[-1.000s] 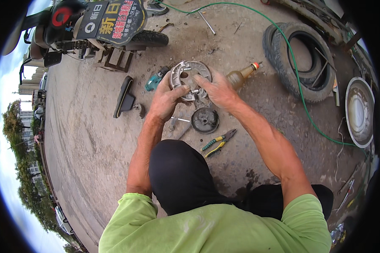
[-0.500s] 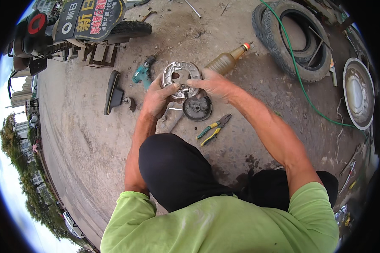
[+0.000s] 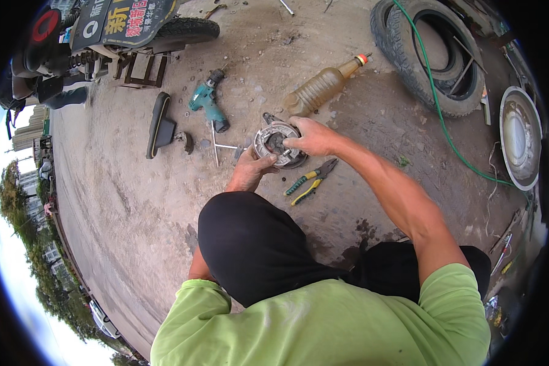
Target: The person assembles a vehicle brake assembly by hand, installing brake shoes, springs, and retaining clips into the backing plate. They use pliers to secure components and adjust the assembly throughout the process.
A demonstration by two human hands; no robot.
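Note:
A pair of silver-grey brake shoes point(image 3: 260, 145), set together as a ring, lies over a dark round brake backing plate point(image 3: 270, 118) on the ground. The plate shows through the ring's middle and past its edge. My left hand point(image 3: 250, 169) is closed on the ring's near left side, thumb on top. My right hand point(image 3: 314, 138) grips its right side, with the thumb reaching over the inner edge. Pliers point(image 3: 311, 181) with yellow-green handles lie just nearer me. A T-handled wrench point(image 3: 216, 146) rests to the left of the ring.
A teal cordless drill point(image 3: 206, 102), a black padded part point(image 3: 160, 129) and a brownish bottle point(image 3: 323, 89) lie beyond my hands. Worn tyres point(image 3: 402, 58), a green hose point(image 3: 438, 116) and a metal basin point(image 3: 521, 139) stand right. A motorbike point(image 3: 113, 46) is far left, a person's leg point(image 3: 70, 97) behind it.
Both hands have brought the brake shoes down and nearer to me, onto the backing plate. The T-handled wrench and more of the drill now show. The view has shifted slightly.

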